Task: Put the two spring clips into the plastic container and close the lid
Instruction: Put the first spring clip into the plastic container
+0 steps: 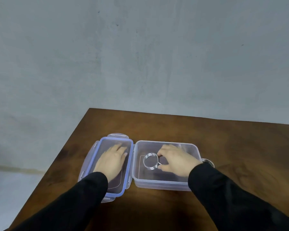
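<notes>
A clear plastic container [165,184] stands open on the brown table. My right hand [175,160] reaches into it, fingers pinched on the handles of a silver spring clip [148,161] whose coil hangs just above the container floor. The second spring clip [208,161] lies on the table right of the container, mostly hidden behind my right wrist. The lid [97,152], clear with a blue rim and side latches, lies upside down just left of the container. My left hand [111,161] rests flat inside the lid, fingers slightly spread.
The wooden table [240,147] ends at a far edge and a slanting left edge close to the lid. A grey wall and floor lie beyond. Bare tabletop extends to the right and towards me.
</notes>
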`<state>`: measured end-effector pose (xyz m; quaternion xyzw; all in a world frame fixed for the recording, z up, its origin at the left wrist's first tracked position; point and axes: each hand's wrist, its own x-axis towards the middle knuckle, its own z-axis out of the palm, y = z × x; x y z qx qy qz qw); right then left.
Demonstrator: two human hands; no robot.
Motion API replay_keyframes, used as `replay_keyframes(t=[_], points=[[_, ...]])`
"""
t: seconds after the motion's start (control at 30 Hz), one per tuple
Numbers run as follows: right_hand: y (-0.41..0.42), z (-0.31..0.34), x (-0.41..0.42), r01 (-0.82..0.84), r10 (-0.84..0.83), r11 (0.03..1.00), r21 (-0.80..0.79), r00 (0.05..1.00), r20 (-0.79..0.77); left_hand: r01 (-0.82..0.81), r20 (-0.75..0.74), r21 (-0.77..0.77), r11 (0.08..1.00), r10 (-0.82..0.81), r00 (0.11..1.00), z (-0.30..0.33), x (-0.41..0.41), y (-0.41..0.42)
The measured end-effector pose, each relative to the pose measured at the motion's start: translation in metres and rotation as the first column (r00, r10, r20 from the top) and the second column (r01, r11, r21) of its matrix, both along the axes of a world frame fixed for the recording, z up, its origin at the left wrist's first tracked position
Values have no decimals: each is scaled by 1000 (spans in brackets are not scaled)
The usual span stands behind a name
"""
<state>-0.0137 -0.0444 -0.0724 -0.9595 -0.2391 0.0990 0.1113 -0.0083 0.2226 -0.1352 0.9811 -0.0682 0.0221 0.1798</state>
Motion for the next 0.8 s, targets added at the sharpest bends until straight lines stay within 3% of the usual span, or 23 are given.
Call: replay_keyframes(t=[0.33,0.6,0.7,0.8], points=[[22,-21,1,-68,66,996,-57,997,-32,37,-2,44,998,-37,999,-24,-5,1],[25,-24,0,-15,8,997,-73,996,-88,53,9,55,997,-53,999,-25,-5,3],[16,-14,-5,81,-78,996,35,993,-87,49,5,47,998,-49,999,-25,-6,3],[-3,0,-12,189,-201,963,191,979,43,47,-6,49,998,-47,999,-24,-7,3]])
